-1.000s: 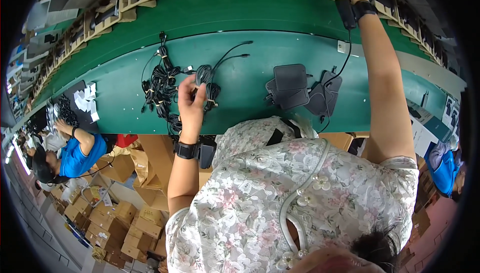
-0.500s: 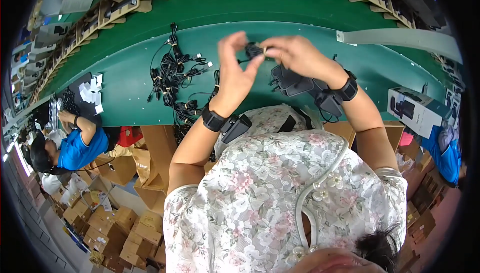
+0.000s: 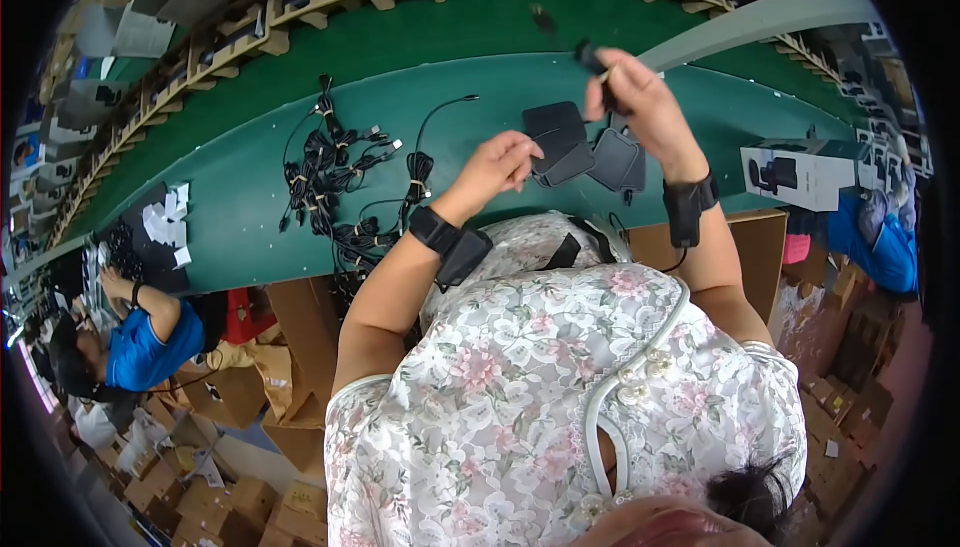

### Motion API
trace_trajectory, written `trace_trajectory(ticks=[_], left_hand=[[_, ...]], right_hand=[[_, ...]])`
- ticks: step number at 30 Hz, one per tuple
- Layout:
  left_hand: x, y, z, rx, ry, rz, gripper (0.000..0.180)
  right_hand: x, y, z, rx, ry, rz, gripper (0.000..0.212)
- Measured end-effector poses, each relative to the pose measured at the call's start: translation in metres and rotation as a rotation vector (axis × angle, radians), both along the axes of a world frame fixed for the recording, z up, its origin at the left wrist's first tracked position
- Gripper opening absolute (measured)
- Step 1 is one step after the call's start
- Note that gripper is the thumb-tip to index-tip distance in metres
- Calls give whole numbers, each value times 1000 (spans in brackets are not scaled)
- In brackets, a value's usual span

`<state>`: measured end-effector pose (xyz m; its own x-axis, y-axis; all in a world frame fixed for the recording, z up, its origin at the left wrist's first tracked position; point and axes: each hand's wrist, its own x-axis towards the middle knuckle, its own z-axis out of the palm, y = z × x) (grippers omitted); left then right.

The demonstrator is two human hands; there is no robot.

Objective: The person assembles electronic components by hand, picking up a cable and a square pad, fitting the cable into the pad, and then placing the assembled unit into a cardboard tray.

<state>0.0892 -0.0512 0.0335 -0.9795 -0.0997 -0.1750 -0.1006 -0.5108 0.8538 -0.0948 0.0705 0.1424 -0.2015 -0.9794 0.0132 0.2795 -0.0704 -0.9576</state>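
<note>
My right hand [image 3: 645, 112] is raised toward the far side of the green table. Its fingers are closed on a bundled black cable [image 3: 590, 57], blurred by motion. My left hand [image 3: 495, 165] is closed in a pinch at the left edge of several flat black square pads [image 3: 555, 125]; what its fingertips hold, if anything, is too small to tell. To its left lies a tied black cable [image 3: 419, 172] with one end stretched out. Farther left is a pile of tied black cables [image 3: 318, 182] with light connectors.
Beyond the table edge runs a green belt [image 3: 450, 32] with a small blurred dark item [image 3: 543, 19] over it. Tan trays [image 3: 330, 2] line its far side. A grey curved bar [image 3: 760, 19] and a white printed box [image 3: 800, 172] are at right. A co-worker in blue [image 3: 155, 347] sits left.
My hands have parted. The right carried the bundled cable away and to the right; the left came down beside the black pads. My view has shifted slightly.
</note>
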Motion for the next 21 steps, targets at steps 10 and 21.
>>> trace_trajectory(ticks=[10,21], left_hand=[[-27,34,18,-163,109,-50,22],[-18,17,-28,-379,-133,51,25]], right_hand=[[51,43,-1,416,976,-76,31],[-163,172,-44,703,1196,-607,34]])
